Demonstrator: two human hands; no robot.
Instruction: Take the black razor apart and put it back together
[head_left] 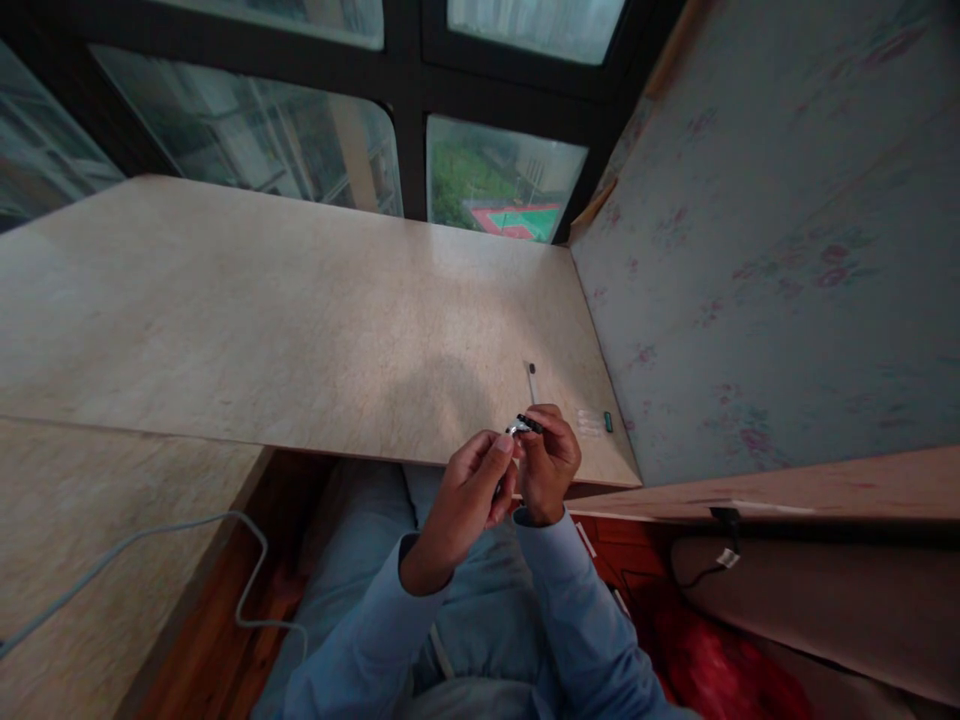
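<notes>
A small black and silver object [525, 426], its kind too small to make out, is held between my hands in front of the board's near edge. My left hand [469, 490] pinches its left side with thumb and fingers. On its right side, the fingers of my right hand [551, 458] are closed around the black part. Just beyond the right hand lies a thin, pale stick with a dark tip [532, 380]. To the right of that hand are a few small clear pieces [589, 422] and a small dark green piece [608, 422].
The pale board [300, 310] reaches to the dark-framed window [411, 130]. A flower-patterned wall [787, 250] bounds it on the right. At lower left, a grey cable [150, 535] crosses a lower pale surface. Red fabric [720, 660] lies at lower right.
</notes>
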